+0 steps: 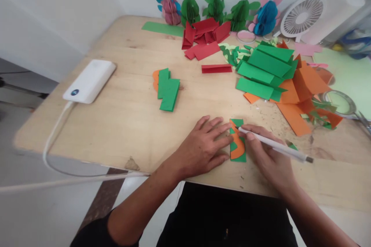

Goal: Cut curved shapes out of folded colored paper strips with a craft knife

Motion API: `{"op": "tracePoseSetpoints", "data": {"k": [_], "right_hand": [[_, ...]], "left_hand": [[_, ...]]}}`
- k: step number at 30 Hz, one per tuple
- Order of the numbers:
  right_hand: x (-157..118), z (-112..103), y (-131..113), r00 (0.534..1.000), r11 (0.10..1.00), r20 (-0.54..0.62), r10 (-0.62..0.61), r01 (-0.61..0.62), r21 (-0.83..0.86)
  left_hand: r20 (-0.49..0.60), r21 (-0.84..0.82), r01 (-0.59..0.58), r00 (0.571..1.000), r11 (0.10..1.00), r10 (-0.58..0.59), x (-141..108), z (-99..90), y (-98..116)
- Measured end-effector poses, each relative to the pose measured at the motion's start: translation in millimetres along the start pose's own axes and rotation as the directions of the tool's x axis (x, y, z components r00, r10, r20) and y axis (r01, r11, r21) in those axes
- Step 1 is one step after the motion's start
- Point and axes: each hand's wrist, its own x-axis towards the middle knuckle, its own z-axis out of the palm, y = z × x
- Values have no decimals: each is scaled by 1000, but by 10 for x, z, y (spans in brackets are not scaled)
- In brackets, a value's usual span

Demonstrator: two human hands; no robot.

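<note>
1. Spreading beneath everything, the wooden worktop (127, 123) carries folded orange papers (310, 79) and overlapping folded green papers (269, 60) at the right, beyond the writing area.
2. Both hands meet near the front edge. The left hand (204, 146) lies palm down with fingers fanned out, its fingertips at the left side of the work, apparently steadying it; the right hand (269, 158) pinches a white pen (275, 144) in a writing grip.
3. Two folded green pieces (169, 92) lie apart, beyond the left hand, with a curved orange edge (155, 81) showing from under them.
4. Between the hands, flat on the worktop, sits a narrow green paper strip (233, 146), its long side running away from the body.
5. On that strip rests a curved orange cutout (240, 147), partly under the left fingertips. The step in hand looks like tracing its outline.
6. Smallest, the dark pen tip (237, 127) is at the cutout's upper part; contact is too fine to tell. The next move seems to call for firm left fingertips and a pen following the curve, lest the cutout slip.
</note>
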Motion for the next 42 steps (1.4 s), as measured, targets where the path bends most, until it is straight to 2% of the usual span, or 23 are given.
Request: {"op": "tracePoseSetpoints", "data": {"k": [3,6,12,42], "right_hand": [[41,-6,-40,993,989,-7,119,-117,85],[83,4,-79,988,982,18,156,-157,100],[99,31,-68,992,992,10,126,-126,-4],[92,47,-85,994,994,6,108,-108,-33]], "left_hand": [[-7,-10,3,1000,1000,-3,-2,-3,1],[-18,-17,1,1000,1000,-1,-3,-4,-2],[-18,-26,3,1000,1000,-3,-6,-4,-8],[-15,-37,6,1000,999,-6,-2,-19,-11]]}}
